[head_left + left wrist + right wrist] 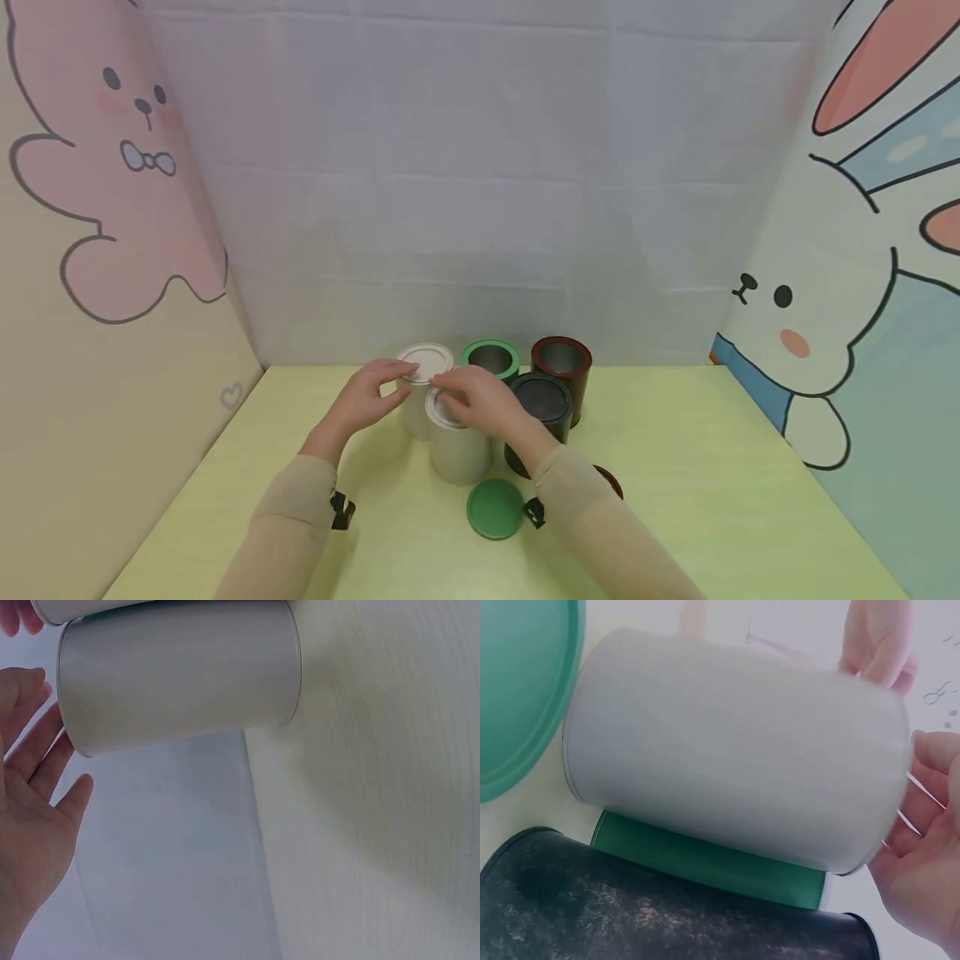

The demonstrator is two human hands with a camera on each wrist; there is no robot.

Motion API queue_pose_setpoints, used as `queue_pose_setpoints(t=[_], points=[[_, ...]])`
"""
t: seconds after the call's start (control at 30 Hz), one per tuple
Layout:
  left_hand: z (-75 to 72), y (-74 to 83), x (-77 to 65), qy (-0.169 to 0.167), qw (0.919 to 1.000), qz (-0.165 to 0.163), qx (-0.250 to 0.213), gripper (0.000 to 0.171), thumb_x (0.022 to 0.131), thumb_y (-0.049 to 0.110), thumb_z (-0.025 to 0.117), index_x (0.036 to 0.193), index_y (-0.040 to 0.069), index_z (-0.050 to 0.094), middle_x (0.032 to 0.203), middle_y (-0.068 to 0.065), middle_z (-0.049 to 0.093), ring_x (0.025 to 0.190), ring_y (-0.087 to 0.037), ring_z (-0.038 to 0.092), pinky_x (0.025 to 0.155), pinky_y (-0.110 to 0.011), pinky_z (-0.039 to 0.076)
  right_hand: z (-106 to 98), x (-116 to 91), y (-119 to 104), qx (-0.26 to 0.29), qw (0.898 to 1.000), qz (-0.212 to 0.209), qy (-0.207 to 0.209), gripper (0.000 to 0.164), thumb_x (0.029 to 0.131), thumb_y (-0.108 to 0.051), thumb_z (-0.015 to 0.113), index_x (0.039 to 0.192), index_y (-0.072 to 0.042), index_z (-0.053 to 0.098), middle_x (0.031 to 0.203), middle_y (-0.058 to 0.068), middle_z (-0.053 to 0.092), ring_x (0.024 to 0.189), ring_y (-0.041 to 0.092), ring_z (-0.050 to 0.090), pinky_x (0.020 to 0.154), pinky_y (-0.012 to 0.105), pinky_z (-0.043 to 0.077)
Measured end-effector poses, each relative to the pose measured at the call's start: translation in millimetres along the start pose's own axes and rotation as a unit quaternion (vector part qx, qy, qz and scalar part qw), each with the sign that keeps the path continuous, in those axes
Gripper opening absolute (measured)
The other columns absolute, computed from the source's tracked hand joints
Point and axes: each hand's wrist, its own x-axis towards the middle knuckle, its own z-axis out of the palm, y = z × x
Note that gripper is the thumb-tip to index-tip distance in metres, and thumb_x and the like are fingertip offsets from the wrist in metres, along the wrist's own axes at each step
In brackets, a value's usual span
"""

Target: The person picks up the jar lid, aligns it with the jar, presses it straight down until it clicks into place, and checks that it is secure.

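Two white cans stand one behind the other, each with a white lid on top. At the rear white can (pixel 412 410), my left hand (pixel 369 393) has its fingertips over the lid (pixel 431 360). In the left wrist view, the fingers stretch along the can's top rim, with the thumb apart. My right hand (pixel 483 402) reaches over the front white can (pixel 461 458), its fingers loosely bent at the lid. In the right wrist view, that hand's fingers (pixel 922 817) lie beside the can's top end. Neither hand grips a can.
Behind and right of the white cans stand an open green-rimmed can (pixel 491 342), a black can (pixel 542 400) with its lid on and an open dark red can (pixel 581 387). A loose green lid (pixel 495 510) lies in front; a reddish-brown lid (pixel 610 479) is partly hidden by the right sleeve.
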Motion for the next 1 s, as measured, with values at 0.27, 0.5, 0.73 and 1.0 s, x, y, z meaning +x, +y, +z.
queue_pose_setpoints(t=[0.27,0.5,0.73,1.0], points=[[3.5,8.2,-10.7,0.046,0.997,0.062,0.007,0.037,0.083,-0.001,0.074,0.12,0.001,0.07,0.116,-0.016,0.067,0.11,-0.036,0.059,0.093,-0.055,0.047,-9.3,-28.6,-10.8,0.006,0.999,-0.043,0.01,0.033,0.097,-0.012,0.064,0.129,-0.003,0.066,0.127,0.009,0.066,0.12,0.023,0.059,0.104,0.036,0.044],[2.7,20.7,-24.1,0.06,0.9951,0.076,0.017,0.042,0.08,0.002,0.077,0.121,-0.001,0.069,0.119,-0.017,0.066,0.112,-0.037,0.058,0.093,-0.055,0.048,-18.9,-59.2,-11.6,0.002,0.997,-0.058,0.042,0.034,0.094,-0.013,0.068,0.127,-0.004,0.067,0.125,0.007,0.067,0.121,0.024,0.057,0.106,0.036,0.043],[5.2,30.6,-41.9,0.047,0.9959,0.075,0.019,0.049,0.08,0.009,0.079,0.127,0.003,0.067,0.123,-0.011,0.066,0.114,-0.032,0.059,0.093,-0.051,0.049,-24.1,-87.9,-4.9,-0.016,0.991,-0.105,0.076,0.038,0.087,-0.008,0.074,0.124,-0.001,0.068,0.124,0.01,0.067,0.117,0.026,0.059,0.101,0.041,0.047],[8.6,35.0,-60.8,0.052,0.9946,0.081,0.038,0.048,0.077,0.009,0.081,0.123,0.005,0.068,0.116,-0.005,0.069,0.109,-0.026,0.062,0.09,-0.045,0.052,-26.7,-123.5,3.2,-0.05,0.99,-0.089,0.095,0.039,0.085,-0.01,0.076,0.122,-0.004,0.069,0.119,0.004,0.069,0.113,0.023,0.061,0.102,0.042,0.045]])
